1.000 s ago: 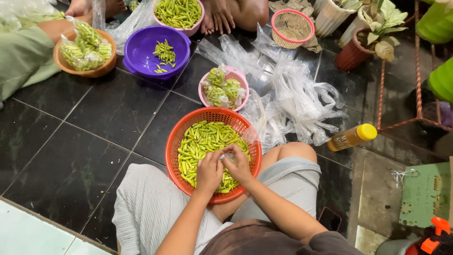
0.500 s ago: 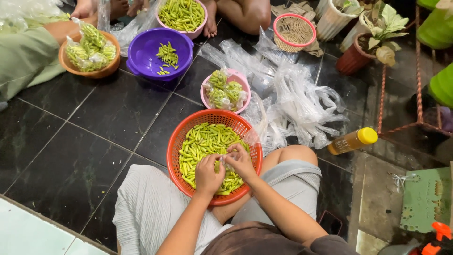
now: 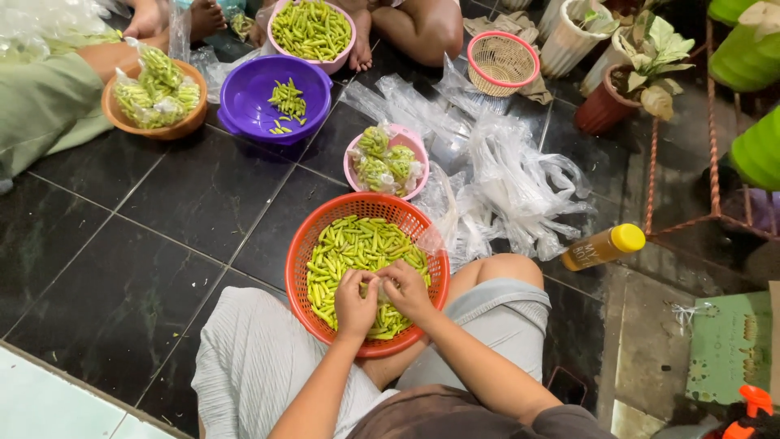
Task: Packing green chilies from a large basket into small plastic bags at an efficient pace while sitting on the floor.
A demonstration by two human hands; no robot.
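Both hands work close together over the orange basket (image 3: 321, 236) of green chilies (image 3: 349, 248), which sits on the person's lap w/ its rim against the knees. Left hand (image 3: 355, 302) is at approx 6 o'clock in the basket, fingers curled and pressed together, tips pinching sth small against the other hand; can't tell exactly what. Right hand (image 3: 409, 289) is just beside it at approx 5 o'clock, fingers bent and pinched on a bit of clear plastic that seems to be a bag (image 3: 426, 241) rising toward the basket's 3 o'clock rim. Thumbs of both hands nearly touch. From the basket: at 12 o'clock, near, a pink bowl (image 3: 354, 167) holding bagged chilies. At approx 2 o'clock a loose heap of clear plastic bags (image 3: 512, 179) on the dark tiles. At 3 o'clock, well apart, a yellow bottle (image 3: 603, 246) lying on its side. At 11 o'clock a purple bowl (image 3: 244, 97) w/ a few chilies, and further round at 10 o'clock a brown bowl (image 3: 175, 130) of bagged ones. Top centre another pink bowl full of chilies (image 3: 311, 28), next to other people's bare feet. An empty woven basket w/ pink rim (image 3: 504, 61) at 1 o'clock.
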